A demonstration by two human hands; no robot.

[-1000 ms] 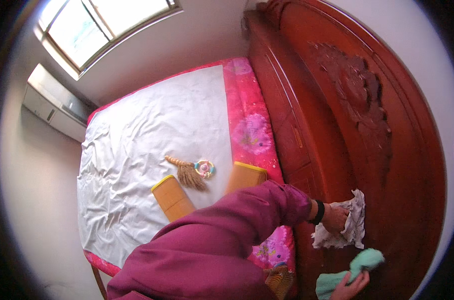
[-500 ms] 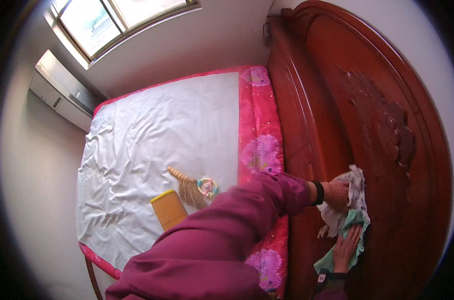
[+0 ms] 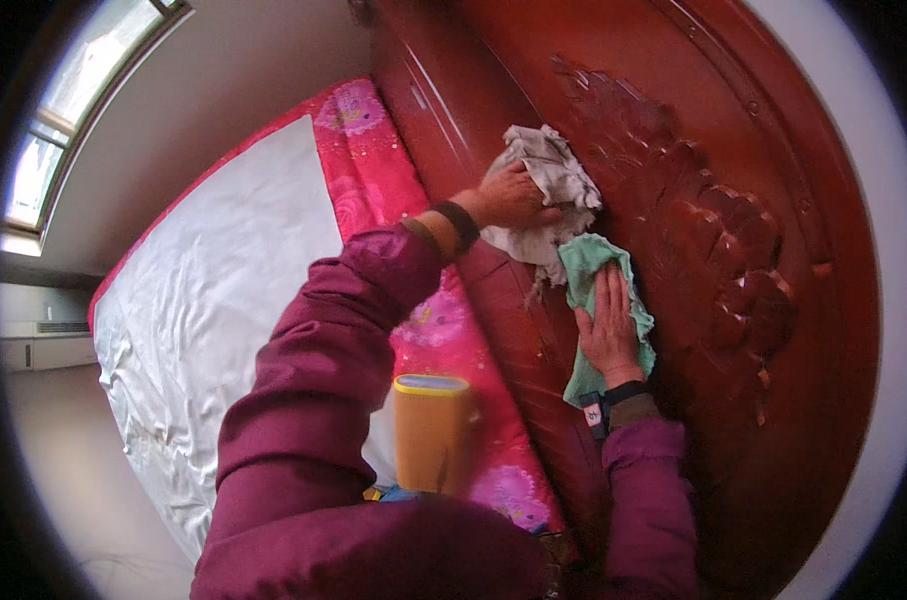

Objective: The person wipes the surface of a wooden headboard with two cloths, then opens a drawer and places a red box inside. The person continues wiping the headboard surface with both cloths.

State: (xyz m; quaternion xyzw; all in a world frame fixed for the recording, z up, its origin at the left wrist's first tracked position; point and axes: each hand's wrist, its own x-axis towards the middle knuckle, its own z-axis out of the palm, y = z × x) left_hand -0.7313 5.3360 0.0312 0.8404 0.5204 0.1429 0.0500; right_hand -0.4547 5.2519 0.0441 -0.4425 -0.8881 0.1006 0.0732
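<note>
Fingers (L/R) on grey rag, grn cloth resp.

This looks to me like a bedroom in a home: a bed takes up the left, a white sheet over its pink-red flowered bedding, and a carved, glossy red-brown headboard runs along the right. At far left, daylight fills a window in a pale wall.
</note>
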